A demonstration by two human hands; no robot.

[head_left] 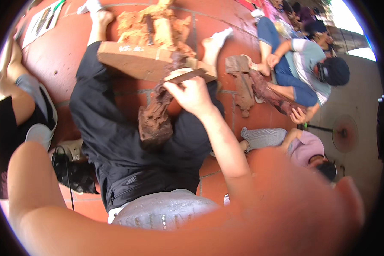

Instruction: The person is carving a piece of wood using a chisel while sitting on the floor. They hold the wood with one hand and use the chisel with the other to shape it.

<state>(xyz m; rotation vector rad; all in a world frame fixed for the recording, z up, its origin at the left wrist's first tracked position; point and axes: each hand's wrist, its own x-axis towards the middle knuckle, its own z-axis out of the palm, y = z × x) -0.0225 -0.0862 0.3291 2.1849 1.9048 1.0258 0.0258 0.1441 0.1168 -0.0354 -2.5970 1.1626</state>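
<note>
I see the right grip (185, 88) closed around a flat bar (191, 75), which crosses the upper end of a reddish-brown wood piece (155, 121). That piece slants nearer the person and left of the grip, down between the thighs (115, 123). Beyond the grip sits a long tan block (132, 59). The left grip (303, 198) is too blurred to tell its state.

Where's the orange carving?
In the head view, the orange carving is at the top, slightly left, by the far edge of the tan board, beyond the right hand.
</note>
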